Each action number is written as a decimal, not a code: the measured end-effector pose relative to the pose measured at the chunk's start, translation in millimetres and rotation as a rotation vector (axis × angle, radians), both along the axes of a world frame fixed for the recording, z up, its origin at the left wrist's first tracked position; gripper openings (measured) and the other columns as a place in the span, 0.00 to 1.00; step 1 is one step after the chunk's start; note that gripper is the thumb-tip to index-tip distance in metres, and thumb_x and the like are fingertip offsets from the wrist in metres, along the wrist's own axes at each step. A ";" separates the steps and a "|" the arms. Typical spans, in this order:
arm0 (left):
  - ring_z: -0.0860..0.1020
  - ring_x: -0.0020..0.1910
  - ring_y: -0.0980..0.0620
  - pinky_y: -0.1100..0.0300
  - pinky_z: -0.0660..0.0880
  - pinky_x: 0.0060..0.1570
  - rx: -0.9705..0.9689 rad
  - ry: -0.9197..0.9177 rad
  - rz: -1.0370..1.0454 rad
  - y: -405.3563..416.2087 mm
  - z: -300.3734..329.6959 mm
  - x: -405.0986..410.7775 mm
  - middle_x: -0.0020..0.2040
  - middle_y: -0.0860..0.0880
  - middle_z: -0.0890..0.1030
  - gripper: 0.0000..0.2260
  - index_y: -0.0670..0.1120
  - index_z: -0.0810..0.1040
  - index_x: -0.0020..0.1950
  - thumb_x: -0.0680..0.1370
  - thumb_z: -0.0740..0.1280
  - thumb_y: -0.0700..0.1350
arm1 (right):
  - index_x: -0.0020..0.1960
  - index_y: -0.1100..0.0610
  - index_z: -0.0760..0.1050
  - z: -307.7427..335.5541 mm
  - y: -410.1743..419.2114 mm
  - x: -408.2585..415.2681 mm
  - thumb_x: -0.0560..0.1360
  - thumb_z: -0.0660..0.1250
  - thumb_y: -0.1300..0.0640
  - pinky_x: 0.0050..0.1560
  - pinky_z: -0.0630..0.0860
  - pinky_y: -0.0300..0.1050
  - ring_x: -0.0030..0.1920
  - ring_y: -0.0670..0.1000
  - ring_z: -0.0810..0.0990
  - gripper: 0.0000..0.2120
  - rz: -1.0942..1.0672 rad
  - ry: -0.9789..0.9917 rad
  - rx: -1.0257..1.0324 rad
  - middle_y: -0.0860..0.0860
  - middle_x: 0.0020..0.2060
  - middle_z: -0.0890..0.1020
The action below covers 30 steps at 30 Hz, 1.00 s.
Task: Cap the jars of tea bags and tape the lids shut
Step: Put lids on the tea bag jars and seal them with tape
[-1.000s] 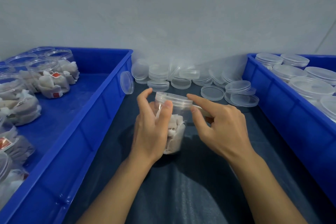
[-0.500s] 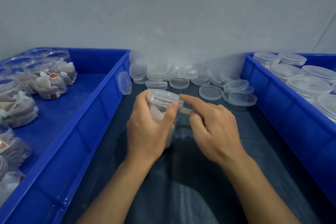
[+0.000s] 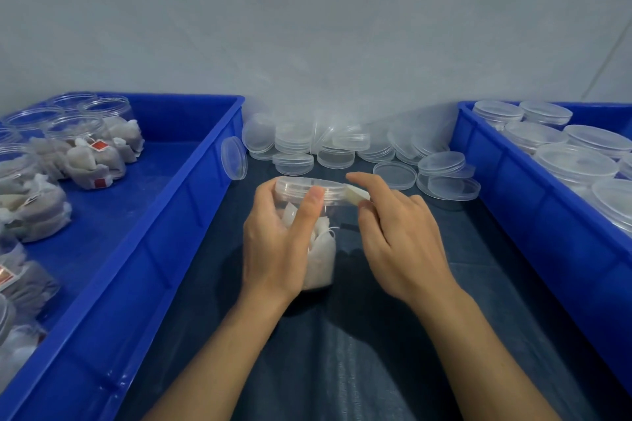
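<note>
A clear plastic jar of tea bags (image 3: 321, 249) stands on the dark cloth in the middle, with a clear lid (image 3: 309, 186) on top. My left hand (image 3: 278, 239) grips the jar from the left, thumb laid across the lid's rim. My right hand (image 3: 396, 232) is at the jar's right side and pinches a strip of pale tape (image 3: 357, 196) that runs from the lid's edge; the forefinger is stretched out above it.
A blue bin (image 3: 191, 215) on the left holds several uncapped jars of tea bags (image 3: 89, 154). A blue bin (image 3: 506, 188) on the right holds several capped jars (image 3: 574, 164). Loose clear lids (image 3: 325, 147) lie piled against the back wall.
The jar has been lowered and shifted slightly left in my left hand. My right hand has drawn the tape out to the right from the lid's edge.
</note>
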<state>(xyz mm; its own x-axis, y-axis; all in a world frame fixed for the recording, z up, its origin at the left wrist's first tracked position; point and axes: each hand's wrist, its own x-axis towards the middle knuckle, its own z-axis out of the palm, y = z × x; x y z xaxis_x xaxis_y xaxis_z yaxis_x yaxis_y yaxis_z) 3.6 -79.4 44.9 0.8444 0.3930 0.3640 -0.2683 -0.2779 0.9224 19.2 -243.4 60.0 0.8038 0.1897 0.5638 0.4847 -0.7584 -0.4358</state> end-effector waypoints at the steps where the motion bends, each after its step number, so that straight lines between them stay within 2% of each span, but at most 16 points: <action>1: 0.82 0.51 0.61 0.57 0.78 0.53 -0.008 0.005 -0.011 0.7 0.0 0.2 0.51 0.59 0.84 0.28 0.53 0.79 0.60 0.72 0.64 0.73 | 0.71 0.46 0.71 -0.4 -0.4 0.6 0.82 0.54 0.53 0.51 0.65 0.50 0.43 0.49 0.70 0.19 -0.001 0.002 0.001 0.43 0.39 0.78; 6: 0.84 0.47 0.55 0.53 0.79 0.50 -0.110 0.035 -0.066 6.7 -1.1 3.8 0.47 0.55 0.86 0.25 0.52 0.81 0.54 0.72 0.66 0.72 | 0.70 0.46 0.73 -2.4 -1.5 3.6 0.82 0.55 0.51 0.47 0.64 0.48 0.38 0.48 0.70 0.18 0.028 0.025 0.068 0.41 0.31 0.75; 9: 0.84 0.46 0.50 0.45 0.80 0.53 -0.194 0.077 -0.104 13.9 -2.4 8.1 0.44 0.52 0.85 0.28 0.48 0.83 0.52 0.72 0.67 0.72 | 0.68 0.46 0.74 -3.7 -5.1 6.7 0.82 0.58 0.47 0.44 0.64 0.44 0.35 0.46 0.72 0.16 0.103 0.070 0.162 0.37 0.30 0.75; 11: 0.85 0.48 0.46 0.44 0.81 0.54 -0.218 0.105 -0.141 18.5 -3.0 9.9 0.47 0.49 0.87 0.30 0.46 0.84 0.53 0.72 0.66 0.72 | 0.66 0.46 0.75 -2.0 -8.7 4.9 0.83 0.59 0.49 0.46 0.64 0.37 0.36 0.46 0.73 0.14 0.154 0.052 0.156 0.42 0.29 0.75; 13: 0.86 0.49 0.45 0.48 0.81 0.51 -0.224 0.117 -0.160 21.5 -2.6 10.8 0.49 0.46 0.87 0.30 0.46 0.84 0.53 0.74 0.66 0.71 | 0.66 0.46 0.76 0.0 -12.0 2.7 0.83 0.59 0.52 0.46 0.63 0.31 0.38 0.47 0.73 0.13 0.197 0.035 0.150 0.47 0.30 0.74; 15: 0.86 0.49 0.46 0.50 0.80 0.51 -0.212 0.121 -0.165 22.3 -2.2 11.4 0.50 0.46 0.87 0.28 0.46 0.84 0.53 0.75 0.66 0.70 | 0.66 0.46 0.76 0.9 -14.7 2.8 0.82 0.59 0.54 0.46 0.64 0.32 0.40 0.48 0.73 0.14 0.196 0.039 0.149 0.46 0.32 0.75; 19: 0.86 0.51 0.46 0.48 0.81 0.54 -0.215 0.129 -0.206 22.5 -0.4 10.8 0.51 0.46 0.87 0.28 0.44 0.85 0.54 0.75 0.66 0.69 | 0.68 0.45 0.75 0.4 -14.9 6.2 0.81 0.59 0.50 0.45 0.65 0.42 0.39 0.48 0.74 0.17 0.123 0.056 0.131 0.42 0.31 0.75; 24: 0.85 0.45 0.50 0.50 0.79 0.50 -0.221 0.131 -0.245 22.7 0.6 10.8 0.49 0.45 0.87 0.28 0.42 0.84 0.53 0.76 0.67 0.67 | 0.69 0.44 0.73 -3.3 -15.0 9.3 0.83 0.59 0.50 0.44 0.65 0.45 0.37 0.48 0.74 0.16 0.097 0.074 0.111 0.42 0.30 0.74; 30: 0.85 0.48 0.47 0.47 0.79 0.52 -0.250 0.144 -0.298 23.0 0.0 11.1 0.50 0.43 0.87 0.25 0.42 0.84 0.54 0.78 0.66 0.64 | 0.69 0.42 0.73 -4.4 -14.7 10.6 0.83 0.61 0.50 0.44 0.67 0.46 0.36 0.49 0.75 0.15 0.100 0.089 0.096 0.43 0.29 0.75</action>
